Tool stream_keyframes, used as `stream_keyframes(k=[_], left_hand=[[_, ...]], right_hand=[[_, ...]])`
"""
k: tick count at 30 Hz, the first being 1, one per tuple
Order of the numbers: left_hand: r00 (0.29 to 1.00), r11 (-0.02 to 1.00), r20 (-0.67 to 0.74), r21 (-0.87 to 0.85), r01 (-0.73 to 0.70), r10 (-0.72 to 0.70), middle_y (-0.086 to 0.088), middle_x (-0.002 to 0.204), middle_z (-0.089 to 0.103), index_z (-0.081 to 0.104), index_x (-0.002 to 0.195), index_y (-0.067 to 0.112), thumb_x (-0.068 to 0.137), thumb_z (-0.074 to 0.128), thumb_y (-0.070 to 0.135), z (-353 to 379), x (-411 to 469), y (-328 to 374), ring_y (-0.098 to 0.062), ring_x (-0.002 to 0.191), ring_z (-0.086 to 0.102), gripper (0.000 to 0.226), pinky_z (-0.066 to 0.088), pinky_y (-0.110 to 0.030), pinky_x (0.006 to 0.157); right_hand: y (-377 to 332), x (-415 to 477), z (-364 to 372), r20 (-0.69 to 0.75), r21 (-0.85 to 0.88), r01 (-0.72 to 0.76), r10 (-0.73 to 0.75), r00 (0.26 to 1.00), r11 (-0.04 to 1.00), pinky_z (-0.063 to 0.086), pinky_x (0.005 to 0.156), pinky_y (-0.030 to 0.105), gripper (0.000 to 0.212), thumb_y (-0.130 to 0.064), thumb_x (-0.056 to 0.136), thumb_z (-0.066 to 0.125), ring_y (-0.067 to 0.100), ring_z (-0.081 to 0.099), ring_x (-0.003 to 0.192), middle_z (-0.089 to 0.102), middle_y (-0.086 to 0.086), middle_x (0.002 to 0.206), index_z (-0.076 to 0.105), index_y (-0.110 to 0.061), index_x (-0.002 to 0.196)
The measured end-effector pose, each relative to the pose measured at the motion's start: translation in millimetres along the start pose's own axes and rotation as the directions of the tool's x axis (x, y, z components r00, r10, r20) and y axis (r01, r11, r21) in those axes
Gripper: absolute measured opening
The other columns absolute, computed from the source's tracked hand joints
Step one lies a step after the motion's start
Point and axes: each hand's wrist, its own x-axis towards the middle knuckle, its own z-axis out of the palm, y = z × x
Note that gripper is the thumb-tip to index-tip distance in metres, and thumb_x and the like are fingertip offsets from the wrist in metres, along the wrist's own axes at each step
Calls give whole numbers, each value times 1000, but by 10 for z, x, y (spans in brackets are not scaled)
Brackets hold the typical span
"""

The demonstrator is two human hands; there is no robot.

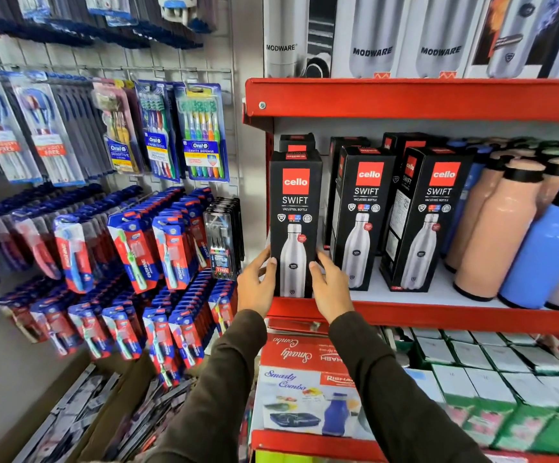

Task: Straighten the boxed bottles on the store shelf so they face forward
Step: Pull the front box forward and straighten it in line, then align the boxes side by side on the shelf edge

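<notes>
Both hands, left hand (257,286) and right hand (331,289), clasp the leftmost Cello Swift box (295,222) at its base, front-facing on the red shelf (438,315) edge. Sitting so far forward, a nudge could tip it off.

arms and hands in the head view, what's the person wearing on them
Both arms are covered by long, dark brownish-olive sleeves of plain, soft-looking fabric that end at the wrists. The left hand and right hand are bare: no gloves, rings, watch or bracelet visible.
</notes>
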Motion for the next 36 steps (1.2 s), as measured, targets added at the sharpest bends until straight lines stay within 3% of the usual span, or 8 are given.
stream_keyframes(k=[13,16,19,24,27,32,34,36], left_hand=[[998,999,-63,48,17,-13,-6,139,55,47,140,20,100,47,27,116,-88,86,-11,121,52,41,40,-27,102],[960,992,-262,98,-73,97,-2,137,52,46,136,24,98,47,26,270,-164,98,-17,126,48,38,41,-40,109],[886,958,-380,208,-200,267,0,129,49,47,130,20,98,47,21,489,-286,267,-13,122,43,32,35,-34,106],[871,877,-161,224,-425,463,9,128,46,48,129,22,97,48,14,971,-457,526,-6,129,38,33,31,-30,110],[859,849,6,148,-508,513,0,135,46,44,135,15,98,45,7,1245,-419,574,-10,132,40,39,33,-31,113],[961,950,30,148,-277,275,-11,160,20,19,151,5,100,35,7,1564,-140,491,-10,147,16,54,5,-1,111],[994,990,52,93,-104,99,-11,162,18,15,152,6,101,34,8,1606,-26,443,-18,150,16,55,7,-5,113],[997,998,72,51,22,-26,-15,158,30,20,152,10,102,33,13,1608,55,414,-27,147,28,51,20,-26,120]], right_hand=[[177,93,-32,17,-16,12,-11,1000,1000,38,111,30,43,-25,101,42,19,52,129,56,5,140,43,-18,144],[204,50,-136,-108,18,86,-83,991,996,46,107,37,36,-22,100,46,7,56,115,56,4,134,50,-19,136],[258,52,-348,-307,37,172,-153,939,984,47,101,35,32,-21,99,47,8,55,111,49,-2,126,52,-24,131],[351,188,-735,-417,36,174,-143,897,984,29,108,9,40,-15,99,48,6,42,126,37,5,138,44,-20,138],[441,302,-883,-343,43,112,-90,935,993,28,115,25,47,-15,99,47,7,35,133,32,9,148,35,-15,145],[505,475,-1035,-144,100,-41,55,988,994,18,119,29,55,-20,102,40,20,21,149,22,7,161,20,-14,152],[532,533,-1078,-79,79,-80,86,993,994,17,116,26,53,-22,102,39,20,23,148,25,6,160,22,-13,152],[560,576,-1107,-42,67,-99,102,994,993,20,112,24,51,-22,103,39,22,29,146,31,8,158,26,-13,151]])
